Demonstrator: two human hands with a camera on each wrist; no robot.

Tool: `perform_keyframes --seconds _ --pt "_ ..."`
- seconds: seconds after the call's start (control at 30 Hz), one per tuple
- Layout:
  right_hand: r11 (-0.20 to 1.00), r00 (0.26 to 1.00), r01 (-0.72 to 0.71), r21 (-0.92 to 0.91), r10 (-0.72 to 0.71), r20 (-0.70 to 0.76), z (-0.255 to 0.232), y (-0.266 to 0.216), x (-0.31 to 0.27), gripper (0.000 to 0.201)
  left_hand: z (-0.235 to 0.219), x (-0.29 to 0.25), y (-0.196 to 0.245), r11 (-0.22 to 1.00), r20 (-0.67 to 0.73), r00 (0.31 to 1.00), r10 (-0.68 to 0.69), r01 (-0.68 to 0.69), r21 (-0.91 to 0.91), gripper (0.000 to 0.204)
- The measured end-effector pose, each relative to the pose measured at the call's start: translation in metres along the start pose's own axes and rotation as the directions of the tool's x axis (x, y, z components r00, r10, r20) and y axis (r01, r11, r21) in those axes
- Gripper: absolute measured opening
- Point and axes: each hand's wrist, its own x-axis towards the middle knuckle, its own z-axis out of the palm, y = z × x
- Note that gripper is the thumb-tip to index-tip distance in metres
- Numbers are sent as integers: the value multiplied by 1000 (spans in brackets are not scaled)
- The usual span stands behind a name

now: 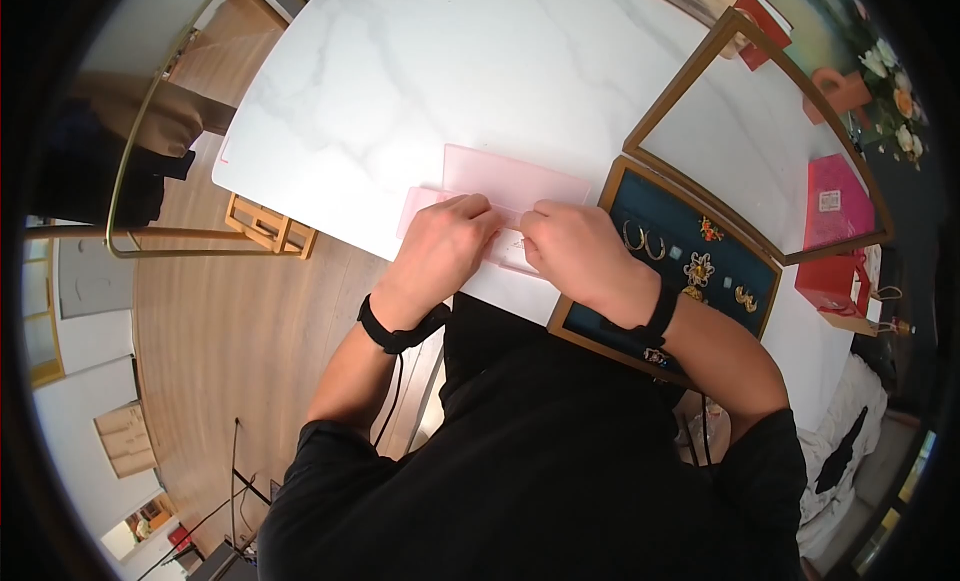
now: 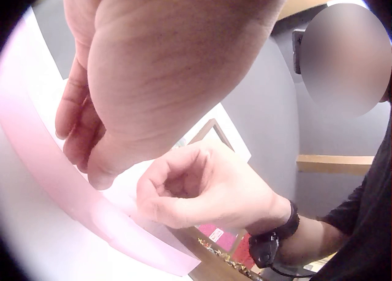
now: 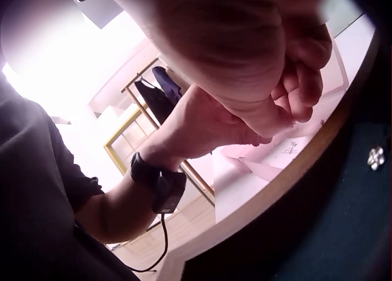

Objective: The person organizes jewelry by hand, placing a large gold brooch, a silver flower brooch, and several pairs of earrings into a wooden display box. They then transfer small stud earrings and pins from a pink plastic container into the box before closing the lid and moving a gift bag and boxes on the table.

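Observation:
A pink translucent plastic case (image 1: 515,171) lies spread near the table's front edge, with a white panel (image 1: 513,252) bearing small dark marks in front of my fingers. My left hand (image 1: 447,243) bends its fingers over the case's middle, thumb tip against the fingers. Close beside it my right hand (image 1: 583,249) pinches at the case's inner edge, thumb meeting curled index finger. A pink flap (image 3: 262,169) sticks up under the hands in the right wrist view. My palms hide most of the fingertips; I cannot tell whether a small piece sits between them.
Right of the case lies an open wooden jewelry box (image 1: 655,206) with earrings and brooches on dark cloth, its glazed lid (image 1: 735,31) raised. Past it stand a red gift bag (image 1: 835,281) and a magenta packet (image 1: 842,201). The white marble table (image 1: 400,91) spreads ahead.

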Motion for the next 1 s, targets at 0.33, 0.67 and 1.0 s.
perform_keyframes --seconds 0.33,0.67,1.0 --pt "953 989 -114 280 136 -61 -35 -4 -19 8 5 14 10 993 52 995 87 -82 -79 21" --pt "800 951 -227 555 305 -50 -70 2 -75 15 7 23 11 971 114 967 226 -233 51 25" --pt "696 912 -311 647 411 -3 -76 13 -114 15 3 29 13 953 231 935 271 -295 76 31"
